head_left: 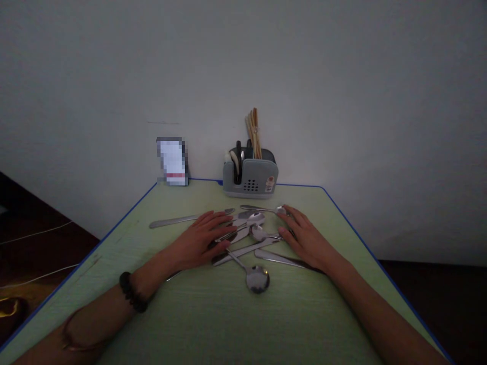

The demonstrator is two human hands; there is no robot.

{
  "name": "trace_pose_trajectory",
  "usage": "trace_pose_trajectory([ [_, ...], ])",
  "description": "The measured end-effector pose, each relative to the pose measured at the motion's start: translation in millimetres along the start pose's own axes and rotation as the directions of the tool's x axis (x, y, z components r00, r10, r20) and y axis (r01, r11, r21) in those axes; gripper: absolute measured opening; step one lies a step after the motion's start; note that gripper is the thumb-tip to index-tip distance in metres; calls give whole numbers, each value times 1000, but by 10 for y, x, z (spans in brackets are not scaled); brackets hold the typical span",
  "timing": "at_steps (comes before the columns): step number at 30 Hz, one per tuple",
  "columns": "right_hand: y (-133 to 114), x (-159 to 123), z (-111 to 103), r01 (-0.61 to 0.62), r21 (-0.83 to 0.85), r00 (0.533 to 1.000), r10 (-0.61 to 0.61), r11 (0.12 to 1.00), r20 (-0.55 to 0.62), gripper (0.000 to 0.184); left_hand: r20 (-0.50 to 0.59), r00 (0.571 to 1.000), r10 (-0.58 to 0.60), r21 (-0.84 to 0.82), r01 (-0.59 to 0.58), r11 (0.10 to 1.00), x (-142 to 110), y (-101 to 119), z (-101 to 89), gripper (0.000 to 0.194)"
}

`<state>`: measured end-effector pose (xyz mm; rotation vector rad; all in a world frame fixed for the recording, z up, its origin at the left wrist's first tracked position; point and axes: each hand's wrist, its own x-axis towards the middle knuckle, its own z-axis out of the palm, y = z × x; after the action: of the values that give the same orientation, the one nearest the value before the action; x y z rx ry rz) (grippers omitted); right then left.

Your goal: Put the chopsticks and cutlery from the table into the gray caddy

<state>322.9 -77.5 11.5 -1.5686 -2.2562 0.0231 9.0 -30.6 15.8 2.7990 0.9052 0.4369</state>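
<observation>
Loose metal cutlery lies in a heap on the green table, between and partly under my hands. My left hand rests palm down over the heap's left side, fingers stretched out. From the right, my right hand lies over other pieces, its fingers apart. Closest to me is a large round spoon, its handle running up to my left fingers. Smaller spoons lie mid-heap. A table knife sticks out beyond my left hand. Another handle reaches under my right wrist. My palms hide parts of several pieces.
At the table's back edge stands a grey cutlery holder with chopsticks and dark-handled utensils. A blurred phone leans upright to its left. Behind is a white wall. The green table has a blue rim.
</observation>
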Motion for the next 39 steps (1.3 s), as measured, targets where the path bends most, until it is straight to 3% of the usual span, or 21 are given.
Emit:
trace_pose_trajectory([
  [8,-20,-50,-9,76,18,990,-78,997,115,54,46,998,37,-12,-37,999,-19,12,55,40],
  [14,-69,-54,-92,56,27,993,-59,998,102,49,50,998,40,-36,-38,999,-21,39,31,43],
  [24,-12,-74,-7,90,-90,989,-78,992,127,44,104,992,71,-13,-70,997,-42,19,-1,43],
  [29,44,-83,-39,-1,-165,996,16,986,90,54,55,995,79,59,-82,995,-45,36,36,40],
  [33,57,-92,-28,-51,-216,996,65,975,56,52,-14,997,70,60,-69,996,-34,63,52,39],
  [39,50,-98,4,-50,-224,999,52,973,3,49,-204,972,-117,-18,116,993,-17,51,20,32],
])
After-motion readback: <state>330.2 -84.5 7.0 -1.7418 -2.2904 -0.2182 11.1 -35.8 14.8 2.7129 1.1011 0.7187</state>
